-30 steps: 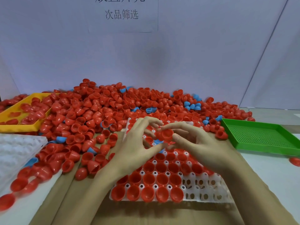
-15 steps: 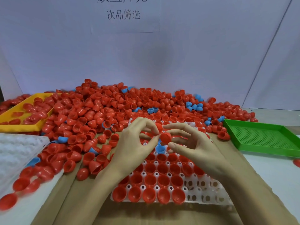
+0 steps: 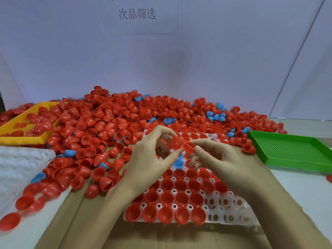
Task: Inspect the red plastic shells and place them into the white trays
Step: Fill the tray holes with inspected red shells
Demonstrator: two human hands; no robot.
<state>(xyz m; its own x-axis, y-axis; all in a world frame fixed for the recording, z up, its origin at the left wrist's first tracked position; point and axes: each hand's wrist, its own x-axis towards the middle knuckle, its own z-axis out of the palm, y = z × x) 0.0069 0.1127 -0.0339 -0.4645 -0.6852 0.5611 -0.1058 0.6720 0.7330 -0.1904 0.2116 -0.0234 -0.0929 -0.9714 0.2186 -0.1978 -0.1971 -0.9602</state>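
Currently two red shells are held up at frame centre, above the far half of the white tray [image 3: 231, 205]. One red shell [image 3: 177, 141] is pinched by the left hand [image 3: 152, 157], thumb tip below it and forefinger curled over the top. A second red shell [image 3: 189, 147] is pinched by the right hand [image 3: 218, 159], thumb on its near side, fingers curled behind. The two shells are touching or nearly so; exact contact cannot be told.

Directly below the hands, a blue shell [image 3: 178, 163] is seen sitting in a tray cell. The tray's near and middle rows are filled with red shells, open side up; cells at its lower right are unfilled. The tray is laid on brown cardboard [image 3: 161, 236].

Behind the tray, a big pile of loose red shells [image 3: 111, 121] is spread across the middle of the frame, with a few blue ones mixed in. A yellow tray [image 3: 25, 140] holding red shells is seen at left, a second white tray [image 3: 19, 162] at lower left, a green perforated tray [image 3: 291, 150] at right. A paper sign [image 3: 137, 14] with printed characters is fixed at top centre.
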